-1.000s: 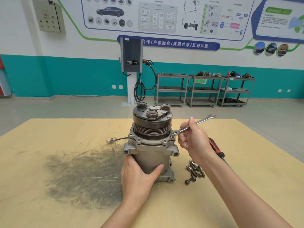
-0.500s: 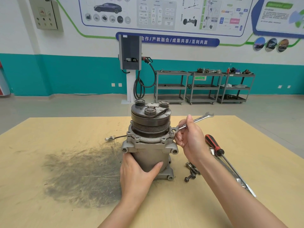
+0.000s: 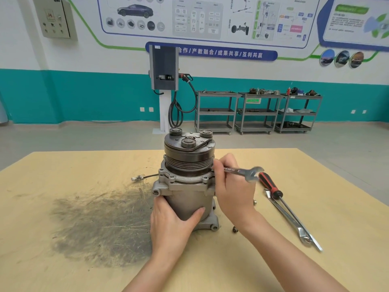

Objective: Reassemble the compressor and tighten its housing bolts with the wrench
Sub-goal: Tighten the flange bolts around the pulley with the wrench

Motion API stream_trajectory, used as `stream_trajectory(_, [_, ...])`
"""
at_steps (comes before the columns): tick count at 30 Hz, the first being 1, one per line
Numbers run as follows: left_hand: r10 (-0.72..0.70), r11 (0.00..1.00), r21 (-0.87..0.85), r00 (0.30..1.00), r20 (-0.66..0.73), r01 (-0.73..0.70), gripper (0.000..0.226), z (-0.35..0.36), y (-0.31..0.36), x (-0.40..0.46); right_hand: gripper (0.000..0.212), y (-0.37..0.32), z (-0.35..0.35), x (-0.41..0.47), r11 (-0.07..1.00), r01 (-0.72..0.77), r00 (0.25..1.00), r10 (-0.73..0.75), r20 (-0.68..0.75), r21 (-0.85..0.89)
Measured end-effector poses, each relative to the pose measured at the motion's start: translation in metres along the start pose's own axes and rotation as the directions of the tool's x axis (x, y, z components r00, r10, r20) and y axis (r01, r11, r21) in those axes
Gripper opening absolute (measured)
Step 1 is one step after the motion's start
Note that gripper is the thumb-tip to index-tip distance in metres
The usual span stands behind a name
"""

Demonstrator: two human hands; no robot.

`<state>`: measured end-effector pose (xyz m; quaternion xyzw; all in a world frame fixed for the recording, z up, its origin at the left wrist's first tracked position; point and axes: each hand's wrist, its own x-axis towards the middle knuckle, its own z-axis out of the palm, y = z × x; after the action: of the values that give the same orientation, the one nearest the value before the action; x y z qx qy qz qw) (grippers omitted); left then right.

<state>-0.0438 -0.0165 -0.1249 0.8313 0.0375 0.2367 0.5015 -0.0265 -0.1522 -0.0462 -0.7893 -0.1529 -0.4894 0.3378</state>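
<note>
Since a second ago our right hand (image 3: 233, 186) has swung the wrench (image 3: 242, 172) clockwise; its fingers grip it. Left hand (image 3: 171, 223) clasps the compressor (image 3: 187, 182) upright on the surface (image 3: 63, 260). We should keep the wrench seated squarely.

Grey compressor (image 3: 187, 192), black ribbed pulley (image 3: 188, 159). Silver wrench (image 3: 242, 172). Red-and-black screwdriver (image 3: 270, 185). Tan table (image 3: 315, 186), dark grey smear (image 3: 99, 224). Teal-and-white wall (image 3: 84, 81).

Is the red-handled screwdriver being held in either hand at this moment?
No, the screwdriver lies on the table while the right hand holds the wrench.
</note>
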Motion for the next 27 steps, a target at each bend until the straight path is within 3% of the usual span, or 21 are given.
stream_trajectory(1, [-0.003,1.000,-0.001,1.000,0.001,0.003,0.097,0.000,0.000,0.000,0.048,-0.002,0.000,0.003,0.998,-0.066,0.997,0.066,0.050,-0.003])
stream_trajectory(3, [-0.008,1.000,-0.003,1.000,0.002,0.008,0.096,0.000,0.000,0.000,0.050,-0.003,-0.003,0.008,0.958,-0.222,0.971,0.201,0.128,0.184])
stream_trajectory(6, [-0.012,1.000,-0.009,1.000,0.004,0.012,0.095,0.000,0.000,-0.001,0.050,0.002,-0.010,0.019,0.709,-0.460,0.885,0.418,0.207,0.535])
stream_trajectory(9, [-0.016,1.000,-0.009,1.000,0.010,0.016,0.093,0.000,0.000,-0.001,0.049,0.013,-0.014,0.030,0.462,-0.636,0.748,0.565,0.347,0.618])
stream_trajectory(12, [-0.016,1.000,-0.011,1.000,0.006,0.016,0.092,0.000,0.000,0.000,0.049,0.019,-0.015,0.033,0.303,-0.731,0.650,0.582,0.489,0.611])
stream_trajectory(19, [-0.006,1.000,-0.014,1.000,0.004,0.006,0.092,0.000,0.000,-0.001,0.044,0.017,-0.015,0.033,0.099,-0.780,0.563,0.542,0.624,0.618])
stream_trajectory(27, [-0.006,1.000,-0.019,1.000,0.008,0.006,0.091,-0.001,0.000,-0.001,0.043,0.021,-0.014,0.030,0.093,-0.814,0.528,0.530,0.664,0.573])
